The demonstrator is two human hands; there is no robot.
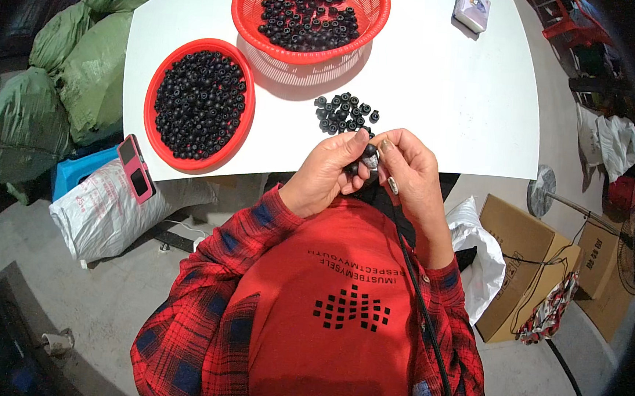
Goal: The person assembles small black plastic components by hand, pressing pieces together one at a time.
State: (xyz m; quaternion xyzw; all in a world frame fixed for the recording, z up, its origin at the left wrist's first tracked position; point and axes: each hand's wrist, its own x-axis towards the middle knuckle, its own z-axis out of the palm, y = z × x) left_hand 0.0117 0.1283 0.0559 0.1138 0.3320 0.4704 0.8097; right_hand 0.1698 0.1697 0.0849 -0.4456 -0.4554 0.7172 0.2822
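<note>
My left hand [325,167] is closed around small black round parts; one black part [369,151] shows at its fingertips, with a silvery piece beside it. My right hand [416,177] meets it there, thumb and fingers pinched together. A small pale, slim object [393,185] pokes out below the right fingers; I cannot make out what it is. Just beyond both hands, on the white table [449,104], lies a loose pile of small black parts [344,114]. Farther left, a shallow red basket [250,112] is filled with similar black parts.
A deeper red colander [383,15] with more black parts stands at the back. A small tissue pack [471,10] lies far right. A pink-cased phone [136,168] rests at the left table edge. Green sacks [94,72] fill the left; cardboard boxes [511,278] stand right.
</note>
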